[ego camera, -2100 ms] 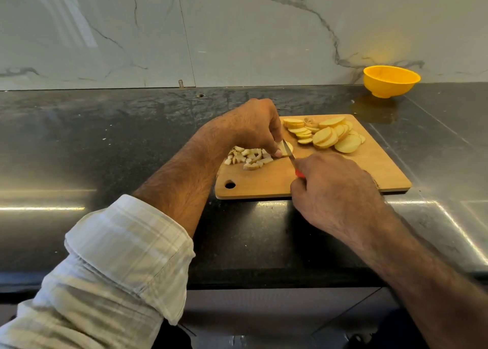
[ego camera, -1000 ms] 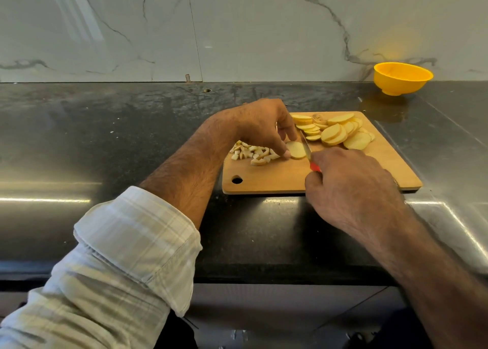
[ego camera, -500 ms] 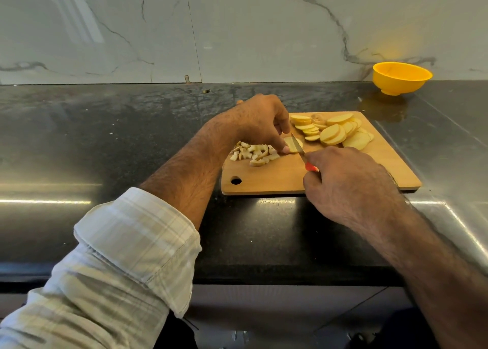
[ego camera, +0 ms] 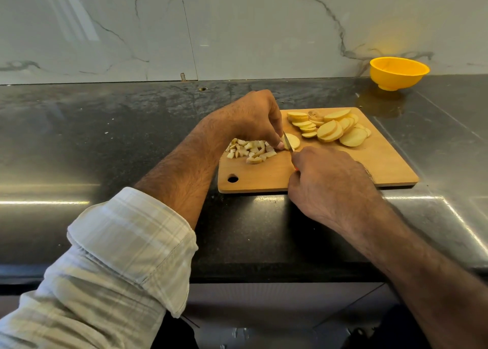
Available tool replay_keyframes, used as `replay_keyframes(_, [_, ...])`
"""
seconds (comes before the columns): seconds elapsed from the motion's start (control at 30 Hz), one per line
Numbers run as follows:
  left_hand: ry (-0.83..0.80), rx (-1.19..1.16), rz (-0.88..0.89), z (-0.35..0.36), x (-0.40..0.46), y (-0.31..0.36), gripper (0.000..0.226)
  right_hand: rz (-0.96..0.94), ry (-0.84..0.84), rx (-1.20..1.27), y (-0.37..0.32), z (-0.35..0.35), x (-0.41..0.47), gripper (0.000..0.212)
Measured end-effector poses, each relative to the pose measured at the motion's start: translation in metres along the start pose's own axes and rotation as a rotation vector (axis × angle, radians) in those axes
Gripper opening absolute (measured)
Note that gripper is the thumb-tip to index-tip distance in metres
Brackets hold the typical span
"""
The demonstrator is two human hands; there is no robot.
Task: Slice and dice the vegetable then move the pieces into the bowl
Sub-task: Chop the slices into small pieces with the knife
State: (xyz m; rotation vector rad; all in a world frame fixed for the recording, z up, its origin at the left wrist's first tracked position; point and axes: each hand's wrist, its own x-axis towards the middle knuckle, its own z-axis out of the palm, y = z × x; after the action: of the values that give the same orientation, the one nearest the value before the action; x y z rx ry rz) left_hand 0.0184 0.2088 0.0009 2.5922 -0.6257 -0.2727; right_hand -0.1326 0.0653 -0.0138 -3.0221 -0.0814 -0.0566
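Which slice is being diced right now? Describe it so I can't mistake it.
On the wooden cutting board, look between the diced pile and the heap of slices. The slice being cut lies alone, flat, pinned by the left hand, with the knife blade across it.

Black counter [ego camera: 105, 142]; marble backsplash [ego camera: 237, 26]

We note a wooden cutting board [ego camera: 343, 169] on the dark worktop [ego camera: 105, 137]. Left hand [ego camera: 253, 119] pins one potato slice [ego camera: 293, 140] with curled fingertips. Right hand [ego camera: 330, 182] has a closed grip on a knife [ego camera: 287, 144]; the blade sits on that slice beside the left fingertips. Diced pieces [ego camera: 250, 150] lie left of it, a heap of uncut slices [ego camera: 330, 128] at the board's far right. A yellow bowl [ego camera: 398, 73] stands well apart by the marble wall [ego camera: 237, 26].
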Motion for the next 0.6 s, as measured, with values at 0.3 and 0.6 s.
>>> replay_keyframes(0.3, [-0.003, -0.016, -0.003, 0.000, 0.002, -0.001, 0.017, 0.045, -0.148, 0.080, -0.003, -0.016, 0.020, 0.043])
replay_keyframes(0.6, [0.029, -0.012, 0.017, -0.004, -0.003, -0.004, 0.012, 0.007, -0.070, 0.087, 0.005, -0.019, 0.008, 0.043])
